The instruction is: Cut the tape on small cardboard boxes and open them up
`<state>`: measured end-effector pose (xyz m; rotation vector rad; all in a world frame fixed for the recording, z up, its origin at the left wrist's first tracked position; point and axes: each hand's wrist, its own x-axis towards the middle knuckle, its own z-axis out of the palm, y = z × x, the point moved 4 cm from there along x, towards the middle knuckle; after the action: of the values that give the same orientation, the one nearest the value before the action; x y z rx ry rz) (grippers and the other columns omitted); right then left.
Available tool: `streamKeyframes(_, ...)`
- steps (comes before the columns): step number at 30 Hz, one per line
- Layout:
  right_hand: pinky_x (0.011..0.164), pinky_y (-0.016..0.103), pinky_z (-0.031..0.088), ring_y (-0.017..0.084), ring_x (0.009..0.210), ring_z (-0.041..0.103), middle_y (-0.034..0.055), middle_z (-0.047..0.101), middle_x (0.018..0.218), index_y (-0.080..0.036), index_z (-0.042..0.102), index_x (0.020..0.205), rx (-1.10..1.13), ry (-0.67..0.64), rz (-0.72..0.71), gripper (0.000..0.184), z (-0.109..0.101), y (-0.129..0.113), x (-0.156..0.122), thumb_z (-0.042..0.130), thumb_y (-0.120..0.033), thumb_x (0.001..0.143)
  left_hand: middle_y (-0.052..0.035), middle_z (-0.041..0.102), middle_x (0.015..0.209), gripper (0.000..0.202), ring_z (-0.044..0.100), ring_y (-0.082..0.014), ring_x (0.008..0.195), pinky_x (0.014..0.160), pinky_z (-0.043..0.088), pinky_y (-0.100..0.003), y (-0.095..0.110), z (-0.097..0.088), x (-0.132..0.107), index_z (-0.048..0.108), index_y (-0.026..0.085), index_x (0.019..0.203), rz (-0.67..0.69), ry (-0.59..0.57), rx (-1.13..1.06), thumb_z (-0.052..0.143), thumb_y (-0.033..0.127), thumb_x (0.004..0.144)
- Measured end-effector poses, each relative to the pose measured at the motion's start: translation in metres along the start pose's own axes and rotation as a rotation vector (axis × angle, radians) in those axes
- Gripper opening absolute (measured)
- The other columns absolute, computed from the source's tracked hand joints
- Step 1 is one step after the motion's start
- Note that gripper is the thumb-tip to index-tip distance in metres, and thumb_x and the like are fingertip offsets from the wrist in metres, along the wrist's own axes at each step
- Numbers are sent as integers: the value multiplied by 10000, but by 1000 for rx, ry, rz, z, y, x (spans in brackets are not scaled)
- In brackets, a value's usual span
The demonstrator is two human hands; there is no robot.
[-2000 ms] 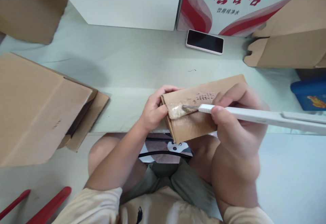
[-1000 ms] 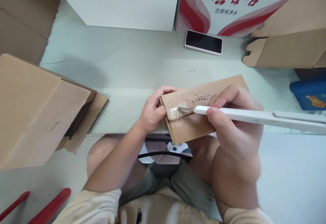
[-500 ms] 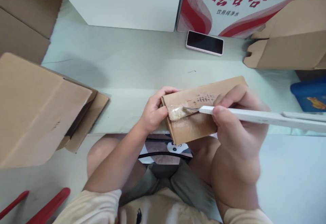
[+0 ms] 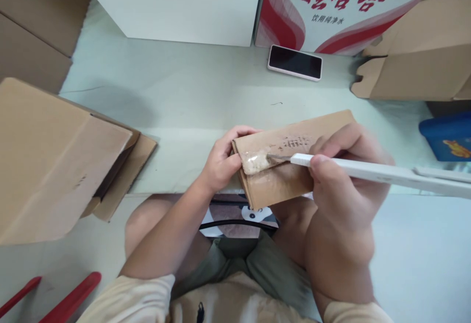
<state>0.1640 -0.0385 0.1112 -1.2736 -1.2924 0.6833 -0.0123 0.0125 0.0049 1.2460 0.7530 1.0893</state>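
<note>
My left hand (image 4: 222, 161) grips the left end of a small cardboard box (image 4: 283, 190), thumb on top and fingers behind its edge. Clear tape (image 4: 253, 162) covers part of the box's upper face, and dark printed marks lie further right on it. My right hand (image 4: 349, 176) is closed around a long white-handled utility knife (image 4: 368, 168). Its thin metal blade points left and meets the box at the tape's right end. How deep the tip goes, I cannot tell. The box is held tilted at the table's front edge, above my lap.
A phone (image 4: 295, 62) lies on the table (image 4: 176, 92) before a red-and-white carton (image 4: 331, 24). A white box (image 4: 191, 4) stands beside it. Open cardboard boxes flank me on the left (image 4: 55, 166) and right (image 4: 419, 63). A blue container (image 4: 447, 136) sits at the right edge.
My right hand and the knife have shifted slightly to the right, the blade tip drawing a little along the box. My left hand and the box are nearly still.
</note>
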Motion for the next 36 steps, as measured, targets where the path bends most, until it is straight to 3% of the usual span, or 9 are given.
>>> streamKeyframes(8,448,303,259,116,494,439,-57,485,562,-232,553,710,-27,-31,-93,218,-1,4,-2,714,-220,856,-48,784,1173,420,725,-268,1081,922,584,-390,2,1,1,728,223,1142,-15,19,-3,670,286,731)
streamKeyframes(14,456,307,242,116,491,406,-58,495,577,-232,557,727,-18,-32,-56,205,0,3,-4,703,-236,870,-33,788,1120,402,727,-243,1020,867,582,-356,3,1,1,739,235,1118,-13,29,-6,674,268,723)
streamKeyframes(36,452,305,264,118,482,431,-52,487,562,-236,557,731,-86,-22,-106,205,0,2,-6,711,-263,864,-56,784,1126,415,724,-274,1033,883,588,-393,1,1,1,722,214,1113,-37,33,18,673,327,717)
